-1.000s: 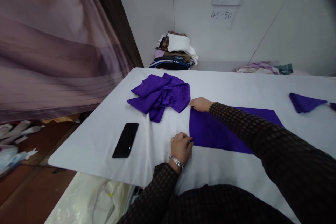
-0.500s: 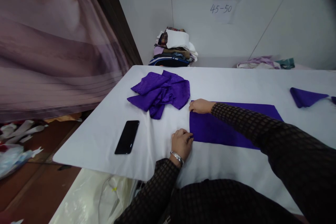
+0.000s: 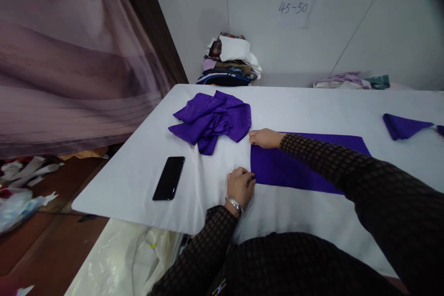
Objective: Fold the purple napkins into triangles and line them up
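Basically nothing's changed this past second: my left hand [image 3: 240, 186] and right hand [image 3: 265, 138] are still pinching the flat purple cloth [image 3: 287, 166] by its left corners, so it's staying put on the surface [image 3: 211, 189].

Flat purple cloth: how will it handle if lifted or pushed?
The flat purple cloth is probably floppy: the crumpled purple cloth nearby slumps in soft folds. It looks thin, so likely light for its size. Lying flat, it would probably wrinkle, not tip.
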Available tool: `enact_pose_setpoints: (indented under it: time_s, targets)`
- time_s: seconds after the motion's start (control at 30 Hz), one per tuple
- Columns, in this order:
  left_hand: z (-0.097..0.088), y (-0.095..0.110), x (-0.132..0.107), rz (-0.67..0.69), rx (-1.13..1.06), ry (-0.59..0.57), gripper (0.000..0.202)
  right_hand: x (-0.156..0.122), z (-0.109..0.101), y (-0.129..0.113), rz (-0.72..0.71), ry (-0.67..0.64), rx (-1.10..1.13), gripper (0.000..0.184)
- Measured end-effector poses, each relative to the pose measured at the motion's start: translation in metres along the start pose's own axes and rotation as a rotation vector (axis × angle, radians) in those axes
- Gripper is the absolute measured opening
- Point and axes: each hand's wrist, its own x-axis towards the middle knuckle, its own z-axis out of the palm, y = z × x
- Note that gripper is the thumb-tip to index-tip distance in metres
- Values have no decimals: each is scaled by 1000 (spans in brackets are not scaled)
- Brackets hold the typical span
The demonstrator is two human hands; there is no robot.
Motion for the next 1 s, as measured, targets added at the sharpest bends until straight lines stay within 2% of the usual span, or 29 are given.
enact_pose_setpoints:
  time_s: [0.13, 0.37, 0.53, 0.63, 0.73, 0.83, 1.0]
  targets:
    - [-1, 1, 0, 1, -3, 3, 19, 2, 3, 0, -25, 45, 24, 18]
    - [-1, 1, 0, 2, 12, -7, 20, 6, 8, -2, -20, 43, 66, 16]
    - [-3, 2, -2, 70, 83, -34, 36, 10, 15, 2, -38, 93, 115, 17]
    - [-4, 3, -2, 105, 130, -47, 34, 8, 18, -1, 2, 156, 162, 14]
    - [-4, 3, -3, 104, 128, -45, 28, -2, 23, -15, 79, 298, 221, 21]
    - [-4, 2, -2, 98, 113, -34, 27, -16, 34, -39, 132, 399, 264, 31]
    - [-5, 3, -3, 98, 113, -27, 27, -29, 52, -69, 185, 300, 233, 51]
